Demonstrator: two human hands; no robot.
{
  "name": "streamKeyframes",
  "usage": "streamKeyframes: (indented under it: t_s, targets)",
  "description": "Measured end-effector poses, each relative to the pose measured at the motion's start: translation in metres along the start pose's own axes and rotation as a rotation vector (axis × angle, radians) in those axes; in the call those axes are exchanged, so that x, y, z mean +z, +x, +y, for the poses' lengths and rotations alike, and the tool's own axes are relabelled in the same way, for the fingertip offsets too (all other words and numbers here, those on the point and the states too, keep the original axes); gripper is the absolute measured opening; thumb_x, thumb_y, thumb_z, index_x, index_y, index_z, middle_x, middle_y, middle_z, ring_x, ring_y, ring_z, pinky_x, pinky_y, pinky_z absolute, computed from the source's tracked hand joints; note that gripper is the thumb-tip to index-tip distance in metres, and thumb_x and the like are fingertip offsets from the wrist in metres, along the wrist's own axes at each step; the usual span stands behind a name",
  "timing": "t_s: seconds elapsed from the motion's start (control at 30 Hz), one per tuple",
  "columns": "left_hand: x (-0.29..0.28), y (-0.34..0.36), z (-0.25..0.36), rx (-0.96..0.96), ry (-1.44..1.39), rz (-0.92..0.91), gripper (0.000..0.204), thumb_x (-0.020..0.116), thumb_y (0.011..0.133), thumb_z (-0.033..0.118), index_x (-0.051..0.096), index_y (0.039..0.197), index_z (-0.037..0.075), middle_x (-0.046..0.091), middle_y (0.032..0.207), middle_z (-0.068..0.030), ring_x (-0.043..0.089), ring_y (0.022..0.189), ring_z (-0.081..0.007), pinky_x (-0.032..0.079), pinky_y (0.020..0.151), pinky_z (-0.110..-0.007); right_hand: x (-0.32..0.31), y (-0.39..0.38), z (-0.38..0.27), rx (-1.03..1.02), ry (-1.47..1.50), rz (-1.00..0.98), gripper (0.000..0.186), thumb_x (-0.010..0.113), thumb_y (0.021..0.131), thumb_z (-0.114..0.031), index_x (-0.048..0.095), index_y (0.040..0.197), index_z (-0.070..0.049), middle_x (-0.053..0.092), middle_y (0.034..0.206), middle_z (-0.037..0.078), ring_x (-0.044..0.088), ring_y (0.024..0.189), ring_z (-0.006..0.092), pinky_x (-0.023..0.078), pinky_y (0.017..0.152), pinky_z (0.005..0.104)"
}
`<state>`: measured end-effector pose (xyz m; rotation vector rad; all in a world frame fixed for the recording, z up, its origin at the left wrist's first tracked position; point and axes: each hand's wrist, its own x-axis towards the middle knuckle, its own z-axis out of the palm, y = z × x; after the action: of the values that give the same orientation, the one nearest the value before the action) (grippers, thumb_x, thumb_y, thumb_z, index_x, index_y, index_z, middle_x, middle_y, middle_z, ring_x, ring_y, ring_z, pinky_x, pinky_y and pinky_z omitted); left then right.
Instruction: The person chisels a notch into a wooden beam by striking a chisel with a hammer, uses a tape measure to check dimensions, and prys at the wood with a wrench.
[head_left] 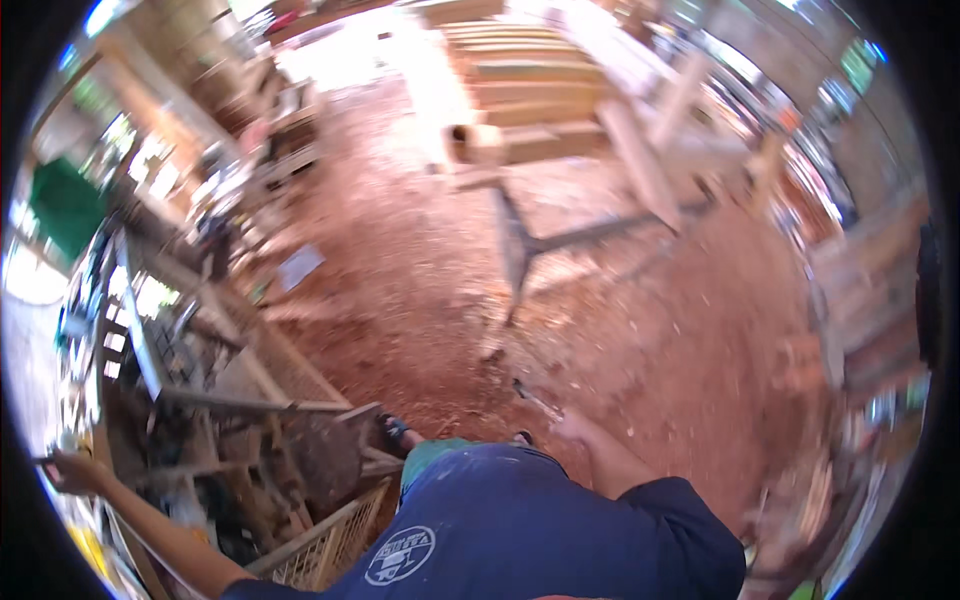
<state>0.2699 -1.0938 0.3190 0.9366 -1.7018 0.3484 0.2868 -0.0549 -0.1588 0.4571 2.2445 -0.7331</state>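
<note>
My right hand (570,425) is closed in front of my body, above the reddish dirt floor. It grips a slim hand tool (540,401) with a pale, shiny middle and a dark tip that points away from me; motion blur hides its exact kind. My left arm stretches far out to the left. At its end my left hand (75,472) looks closed, by the picture's rim, beside cluttered wooden shelving. A small dark piece sticks out past its fingers, too unclear to name.
A wooden rack (250,385) with slats and scraps stands at my left, above a mesh-sided crate (325,540). Ahead are stacked timber beams (535,95) and a forked dark wooden piece (530,243) on the floor. A white sheet (300,266) lies left of centre. Boards line the right side.
</note>
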Motion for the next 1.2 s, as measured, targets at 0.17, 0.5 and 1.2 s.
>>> streamKeyframes:
  t_s: [0.17, 0.5, 1.2]
  targets:
    - [-0.093, -0.165, 0.33, 0.037, -0.736, -0.214, 0.035, 0.056, 0.105, 0.027, 0.068, 0.126, 0.001, 0.073, 0.102, -0.0118, 0.069, 0.089, -0.0197, 0.055, 0.078, -0.032, -0.014, -0.107, 0.136, 0.308, 0.284, -0.047, 0.039, 0.081, 0.081, -0.032, 0.07, 0.1, 0.0, 0.072, 0.084, 0.018, 0.071, 0.075, 0.0287, 0.056, 0.067, 0.0421]
    - [-0.511, -0.562, 0.739, 0.332, -1.516, -1.778, 0.039, 0.053, 0.11, 0.021, 0.059, 0.141, -0.001, 0.066, 0.099, -0.0029, 0.058, 0.084, -0.0089, 0.049, 0.072, -0.027, -0.028, -0.214, 0.297, 0.605, 0.611, 0.5, 0.041, 0.08, 0.079, -0.029, 0.069, 0.103, 0.002, 0.071, 0.088, 0.02, 0.071, 0.082, 0.0317, 0.056, 0.075, 0.042]
    - [-0.762, -0.8, 1.198, 0.178, -1.707, -1.948, 0.035, 0.05, 0.111, 0.025, 0.059, 0.133, -0.001, 0.061, 0.072, -0.0006, 0.053, 0.058, -0.0048, 0.042, 0.053, -0.023, -0.368, -0.14, 0.495, 0.509, 0.795, 0.758, 0.03, 0.079, 0.081, -0.024, 0.067, 0.086, 0.003, 0.067, 0.075, 0.015, 0.067, 0.07, 0.0264, 0.052, 0.067, 0.0406]
